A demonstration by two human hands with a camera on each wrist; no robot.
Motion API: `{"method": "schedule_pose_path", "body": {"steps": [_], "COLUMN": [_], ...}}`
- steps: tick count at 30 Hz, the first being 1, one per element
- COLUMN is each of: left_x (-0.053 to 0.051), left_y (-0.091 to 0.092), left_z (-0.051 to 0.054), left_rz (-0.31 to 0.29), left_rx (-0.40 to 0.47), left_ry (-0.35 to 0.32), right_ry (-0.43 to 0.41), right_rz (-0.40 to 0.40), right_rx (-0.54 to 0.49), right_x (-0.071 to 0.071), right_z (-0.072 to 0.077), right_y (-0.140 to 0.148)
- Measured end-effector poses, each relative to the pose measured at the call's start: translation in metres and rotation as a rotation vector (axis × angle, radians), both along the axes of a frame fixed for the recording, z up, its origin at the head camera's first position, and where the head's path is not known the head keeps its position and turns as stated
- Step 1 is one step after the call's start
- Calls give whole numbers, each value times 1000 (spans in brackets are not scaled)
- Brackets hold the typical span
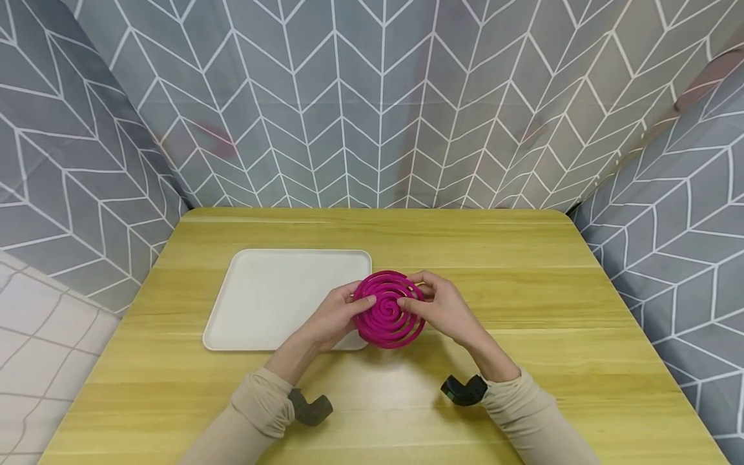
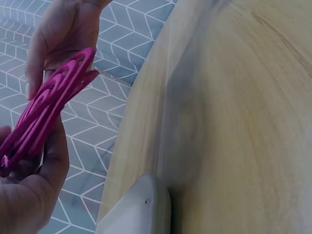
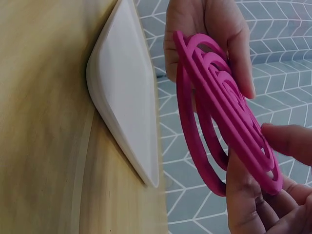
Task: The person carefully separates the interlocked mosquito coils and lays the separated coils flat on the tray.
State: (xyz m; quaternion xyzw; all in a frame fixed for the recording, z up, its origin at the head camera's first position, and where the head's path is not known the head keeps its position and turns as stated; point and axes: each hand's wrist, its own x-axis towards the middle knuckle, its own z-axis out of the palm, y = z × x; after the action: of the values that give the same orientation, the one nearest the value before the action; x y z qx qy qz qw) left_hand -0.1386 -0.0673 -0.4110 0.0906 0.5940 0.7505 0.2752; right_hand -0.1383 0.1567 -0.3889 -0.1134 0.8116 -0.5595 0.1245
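The picking up looked done. The pink coil [image 1: 388, 310] was up off the bench [image 1: 523, 271], held between two hands, by the front right corner of the white tray [image 1: 273, 300]. The left hand [image 1: 336, 315] had its grip pinched on one side of the coil, with the thumb on the face. The right hand [image 1: 442, 309] had its grip pinched on the other side, its thumb near the middle of the swirl.

The side views showed two layers with gaps between them — so the coil was partly spread apart, not flat. I would guess the handling was in its middle part. Letting go and setting the coil down were not done yet, and nothing pink lay on the part of the tray that showed.

Some bits were hard to see. From above, the coil hid most of the fingers behind it, and the left hand and coil covered some of the tray's right edge. The left wrist view cut off one end of the coil and showed just a corner of the tray. I could not tell how the two layers joined, or how high the coil was.
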Motion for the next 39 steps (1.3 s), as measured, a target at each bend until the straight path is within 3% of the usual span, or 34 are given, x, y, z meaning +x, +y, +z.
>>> {"method": "schedule_pose_path", "body": {"steps": [4, 11, 19, 28, 39], "left_x": [0, 1, -2, -1, 4], "left_y": [0, -4, -1, 0, -4], "left_z": [-2, -3, 0, -1, -2], "left_rz": [-2, -5, 50, 30, 11], "left_rx": [-9, 51, 31, 21, 21], "left_ry": [-5, 32, -13, -16, 16], "right_ry": [16, 30, 35, 32, -5], "right_rz": [0, -24, 0, 26, 44], "right_rx": [12, 25, -5, 104, 57], "right_x": [1, 2, 3, 5, 7], "right_z": [2, 3, 7, 6, 1], "right_y": [-1, 0, 1, 1, -1]}}
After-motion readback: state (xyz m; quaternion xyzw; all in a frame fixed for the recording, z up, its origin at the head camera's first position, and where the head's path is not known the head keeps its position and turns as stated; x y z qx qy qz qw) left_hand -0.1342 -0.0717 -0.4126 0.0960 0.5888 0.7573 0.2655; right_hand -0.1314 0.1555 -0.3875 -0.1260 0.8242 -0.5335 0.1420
